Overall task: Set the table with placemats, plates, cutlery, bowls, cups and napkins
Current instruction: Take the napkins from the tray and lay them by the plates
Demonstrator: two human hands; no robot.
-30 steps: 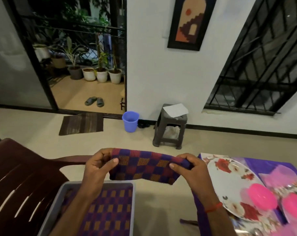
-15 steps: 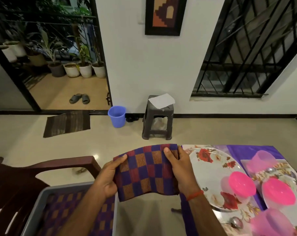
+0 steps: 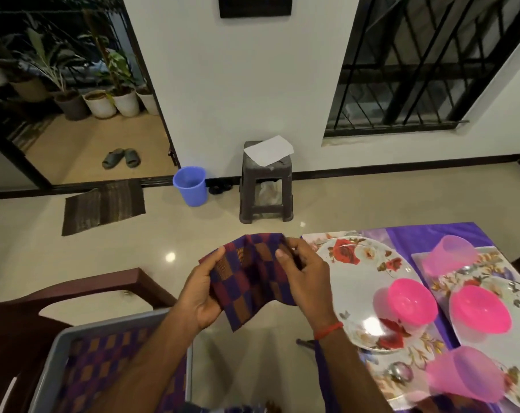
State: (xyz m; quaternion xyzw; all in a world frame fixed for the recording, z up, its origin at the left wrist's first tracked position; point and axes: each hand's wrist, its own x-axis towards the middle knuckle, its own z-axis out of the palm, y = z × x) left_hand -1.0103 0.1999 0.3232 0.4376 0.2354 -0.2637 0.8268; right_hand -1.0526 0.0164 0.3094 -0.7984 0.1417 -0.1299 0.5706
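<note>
Left hand [image 3: 203, 293]: is gripping the near-left edge of the checked napkin [image 3: 249, 281], thumb lying on top, fingers curling underneath.
Right hand [image 3: 305, 278]: is pinching the napkin's far-right part, thumb pressing on the cloth.
Napkin: is hanging folded between the two hands above the floor, just left of the table [image 3: 431, 235], one corner drooping on the near side.
Plate [image 3: 363, 278]: is lying on the table right of the right hand, carrying a pink bowl [image 3: 410, 302].
Hidden: both hands' fingers are disappearing behind the cloth; the grey bin [image 3: 53, 353] at near left is running off the frame, the left forearm crossing it; the near pink cup [image 3: 461, 380] is showing blurred.
</note>
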